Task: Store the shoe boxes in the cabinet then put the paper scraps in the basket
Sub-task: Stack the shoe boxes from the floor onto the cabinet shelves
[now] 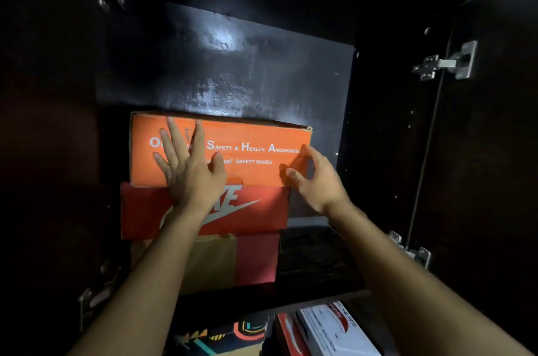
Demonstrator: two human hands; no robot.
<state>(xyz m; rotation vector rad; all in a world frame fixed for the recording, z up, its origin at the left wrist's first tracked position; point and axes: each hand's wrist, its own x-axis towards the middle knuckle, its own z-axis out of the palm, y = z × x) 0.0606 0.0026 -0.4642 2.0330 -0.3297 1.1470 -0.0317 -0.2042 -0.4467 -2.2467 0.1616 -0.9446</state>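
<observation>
Seating orange box (256, 134) on red box (262, 217), left hand (189, 178) is pressing flat, right hand (317, 181) gripping its right corner (push evenly).

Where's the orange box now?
Head view, centre: orange box atop the red box in the cabinet, left hand flat on it, right hand grips its right end.

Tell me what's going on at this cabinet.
A person is stowing shoe boxes in the dark cabinet. The left hand presses flat on the front of the orange box while the right hand grips its right end. That box sits atop a red box, itself on a brown-and-red box. A white box shows lower down.
</observation>
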